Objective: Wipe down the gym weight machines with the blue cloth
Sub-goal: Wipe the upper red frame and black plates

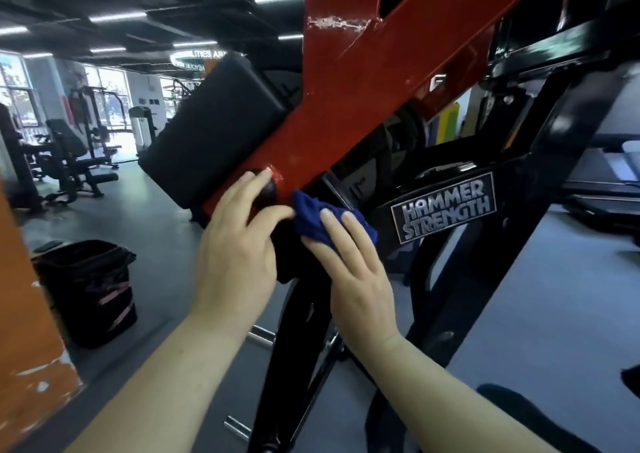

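- Head view: the left hand (239, 244) wraps its fingers round a black knob (265, 192) at the low end of the red arm (346, 113), steadying it.
- Head view: the right hand (353, 279) presses the blue cloth (325, 217) with flat, straight fingers against the frame, just under the red arm and beside the nameplate (445, 206).
- Head view: a black pad (211, 130) sits on the arm; a bin (86, 286) stands on the floor to the left.
- To wipe well, I judge: keep the palm flat, follow the arm's underside in 1 long stroke, then work round the knob joint.
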